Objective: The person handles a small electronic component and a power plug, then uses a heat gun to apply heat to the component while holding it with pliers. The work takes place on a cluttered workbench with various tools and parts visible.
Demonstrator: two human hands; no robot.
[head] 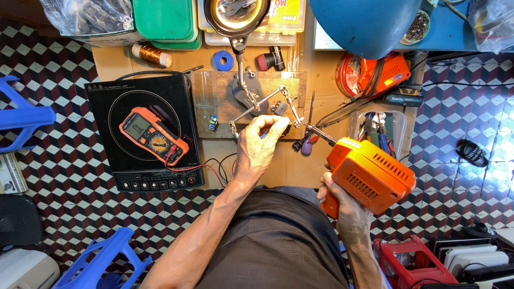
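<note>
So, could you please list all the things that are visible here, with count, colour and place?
soldering gun: one, orange, in the right hand, tip toward the clamp stand
clamp stand: one, metal, on a wooden board at centre
multimeter: one, orange, on the black cooktop
cooktop: one, black, left on the bench
wire spool: one, copper, upper left
tape roll: one, blue, above the board
stools: two, blue, left
left hand: at the clamp stand, pinching something small
right hand: grips the gun's handle
</note>
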